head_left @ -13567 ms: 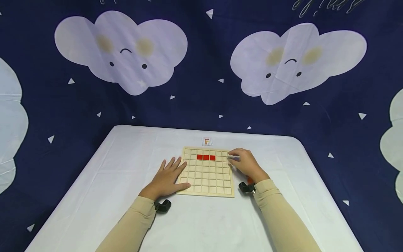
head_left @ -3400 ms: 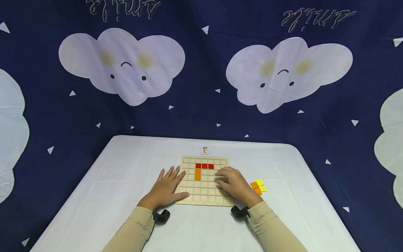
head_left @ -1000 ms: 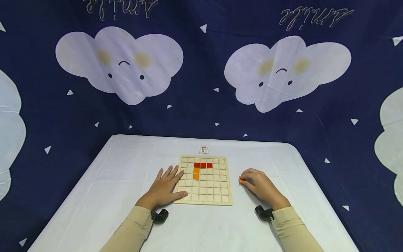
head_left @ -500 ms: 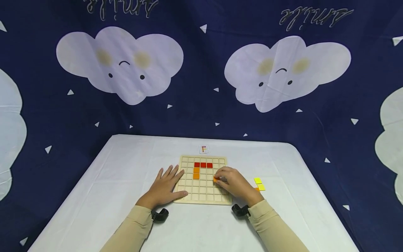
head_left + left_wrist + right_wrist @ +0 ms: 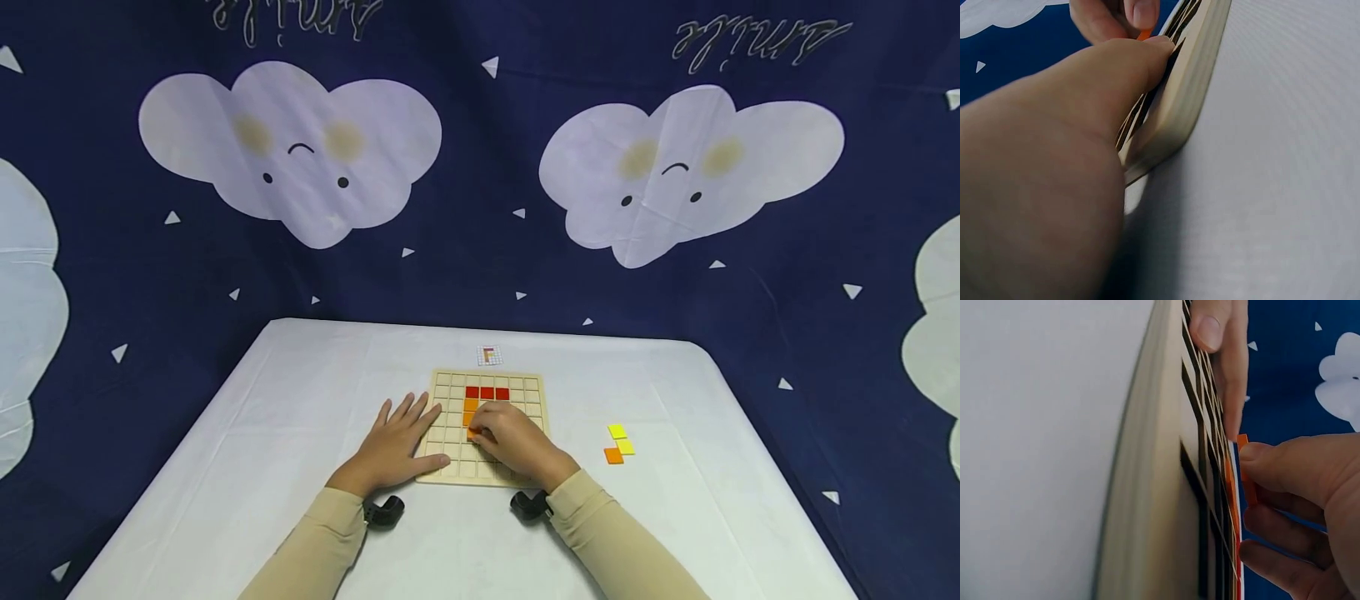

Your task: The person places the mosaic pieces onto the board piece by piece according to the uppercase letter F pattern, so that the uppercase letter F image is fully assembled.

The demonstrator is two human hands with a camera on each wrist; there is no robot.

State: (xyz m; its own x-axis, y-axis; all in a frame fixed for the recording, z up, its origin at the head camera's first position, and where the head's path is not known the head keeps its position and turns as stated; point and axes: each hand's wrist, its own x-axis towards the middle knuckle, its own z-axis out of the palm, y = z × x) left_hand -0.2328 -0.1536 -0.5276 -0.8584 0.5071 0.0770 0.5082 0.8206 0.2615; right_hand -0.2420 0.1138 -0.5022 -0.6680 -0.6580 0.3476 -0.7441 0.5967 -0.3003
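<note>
Orange tile brought over the board

The right hand [image 5: 510, 437] has moved left since half a second ago; its fingers [image 5: 1272, 465] pinch an orange tile [image 5: 1246, 469] over the wooden board [image 5: 442, 475], below two orange tiles already placed. The left hand [image 5: 390, 442] stays flat, fingers spread, on the board's left edge.

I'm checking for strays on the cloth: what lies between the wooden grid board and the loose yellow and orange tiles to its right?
In the head view, only bare white tablecloth separates the board from the loose tiles.
</note>
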